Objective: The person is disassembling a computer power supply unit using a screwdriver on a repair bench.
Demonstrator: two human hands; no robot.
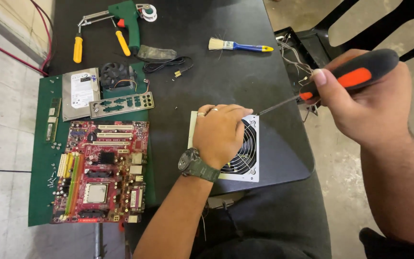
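- A white metal power supply box with a round wire fan grille (245,158) is laid flat on the black table (226,62), near its front edge, just right of a green work mat (41,144).
- The left hand (219,132) is pressed palm-down on top of the box, covering most of its near-left part; its fingers are held together and curled over the far edge, and a ring and a dark green wristwatch (192,164) are worn.
- A screwdriver with a black and orange handle (355,74) is gripped in the right hand (365,103); the fingers are wrapped around the handle and the thumb is laid along it.
- The thin metal shaft is angled down to the left, and its tip is met at the far right corner of the box, just beside the left fingertips.
- On the mat, a red computer motherboard (104,170), a silver hard drive (80,91), a small black cooling fan (116,74) and a perforated metal backplate (123,104) are laid out.
- Further back, a green hand tool with a metal frame (128,19), two yellow-handled screwdrivers (77,48) and a small paintbrush with a blue and yellow handle (238,45) are seen.
- Loose grey wires (295,60) are hung over the right edge of the table.
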